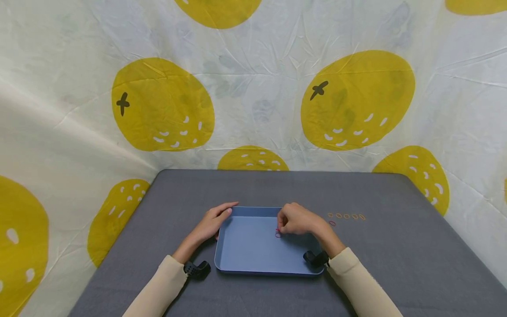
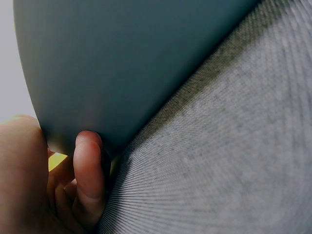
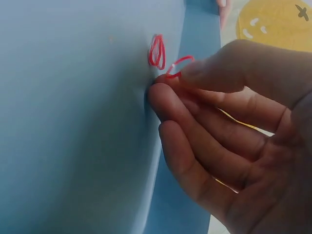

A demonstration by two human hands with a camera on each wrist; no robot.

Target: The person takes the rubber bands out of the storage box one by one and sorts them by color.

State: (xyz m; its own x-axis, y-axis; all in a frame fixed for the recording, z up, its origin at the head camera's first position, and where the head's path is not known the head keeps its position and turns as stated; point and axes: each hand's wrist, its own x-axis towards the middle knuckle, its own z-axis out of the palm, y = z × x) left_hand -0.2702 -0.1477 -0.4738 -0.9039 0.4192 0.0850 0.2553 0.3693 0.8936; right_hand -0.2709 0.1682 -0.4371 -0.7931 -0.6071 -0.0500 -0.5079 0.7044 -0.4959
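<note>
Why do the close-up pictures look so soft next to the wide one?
Head view: evenly lit, sharp, edges bowed. Left wrist view: the tray is a dim blur, too near. Right wrist view: the right hand is soft, the red bands clearer.

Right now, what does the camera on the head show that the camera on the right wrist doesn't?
Only the head view shows the left hand resting on the blue plastic tray's left edge, the row of small orange rubber rings on the grey cloth table, and the lemon-print backdrop whole. Only the right-wrist view shows a second red rubber band lying in the tray. Both show the right hand pinching a red rubber band over the tray.
</note>
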